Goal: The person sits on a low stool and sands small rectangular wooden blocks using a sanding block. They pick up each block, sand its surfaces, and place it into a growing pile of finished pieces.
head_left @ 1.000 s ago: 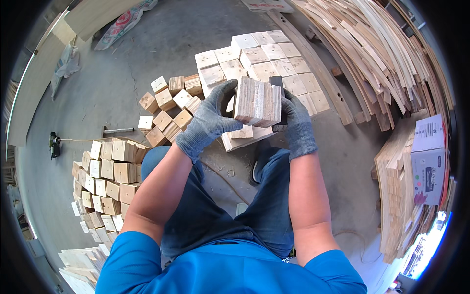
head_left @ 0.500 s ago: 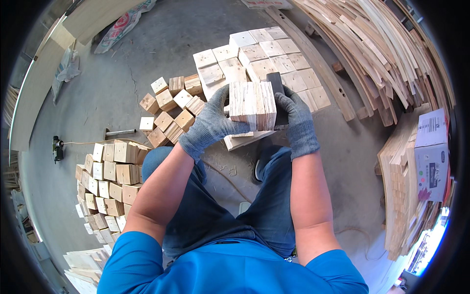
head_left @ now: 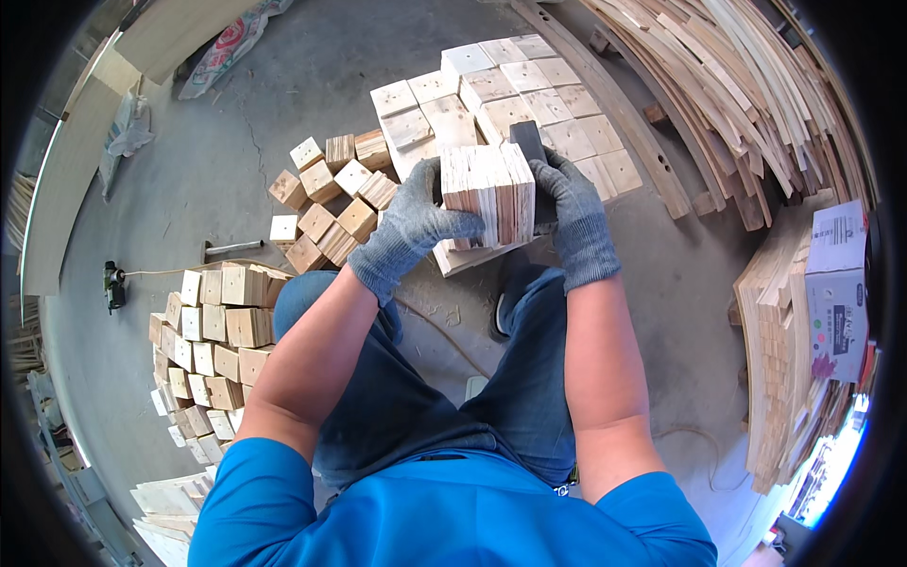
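Observation:
In front of me my left hand, in a grey knitted glove, is closed round a layered plywood block. Its thumb lies across the near face, which shows the striped layers. My right hand, gloved the same way, grips a flat black block from the right. That black block stands along the plywood block's right side; how they touch is partly hidden by the fingers. Just beyond both hands, a low stack of square wooden blocks rests on the floor.
Loose wooden cubes lie left of the stack. A larger pile of blocks sits by my left leg, near a green-black tool with a hose. At right are long wood strips and a cardboard box.
The black block has shifted slightly upward and left beside the plywood block. The plywood block has turned a little, and both hands keep their hold.

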Available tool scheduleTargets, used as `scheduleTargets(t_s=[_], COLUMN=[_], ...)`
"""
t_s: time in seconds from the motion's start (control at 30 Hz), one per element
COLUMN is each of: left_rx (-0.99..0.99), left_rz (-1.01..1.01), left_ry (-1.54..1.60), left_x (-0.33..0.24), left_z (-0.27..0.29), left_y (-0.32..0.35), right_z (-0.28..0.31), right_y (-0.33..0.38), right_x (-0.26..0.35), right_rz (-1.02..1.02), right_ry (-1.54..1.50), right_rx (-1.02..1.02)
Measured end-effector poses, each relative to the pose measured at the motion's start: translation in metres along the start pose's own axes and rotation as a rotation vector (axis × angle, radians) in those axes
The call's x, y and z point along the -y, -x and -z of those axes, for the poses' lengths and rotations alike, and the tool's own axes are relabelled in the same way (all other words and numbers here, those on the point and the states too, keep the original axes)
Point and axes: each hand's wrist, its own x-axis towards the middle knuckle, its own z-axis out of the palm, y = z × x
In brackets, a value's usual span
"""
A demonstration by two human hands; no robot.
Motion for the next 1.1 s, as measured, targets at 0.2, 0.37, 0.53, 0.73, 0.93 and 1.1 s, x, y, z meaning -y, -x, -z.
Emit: scheduleTargets(t_s=[0.2,0.37,0.53,0.73,0.93,1.1], left_rx=[0.037,0.079,0.037,0.076,0.050,-0.023], left_rz=[0.032,0.110,0.144,0.145,0.124,0.172], left_ry=[0.194,0.336,0.397,0.314,0.346,0.434], left_x=[-0.006,-0.003,-0.010,-0.009,0.003,-0.003], left_z=[-0.006,-0.005,-0.009,-0.003,-0.002,-0.001], left_y=[0.003,0.005,0.010,0.009,0.003,0.006], right_z=[0.001,-0.003,-0.003,-0.002,0.003,0.006], right_y=[-0.003,0.001,0.000,-0.001,-0.010,-0.013], right_x=[-0.005,0.003,0.001,-0.001,-0.010,-0.013], right_rz=[0.011,0.002,0.016,0.015,0.026,0.052], right_ry=[-0.045,-0.021,-0.024,-0.038,-0.017,-0.021], right_rx=[0.015,0.023,0.010,0.014,0.008,-0.006])
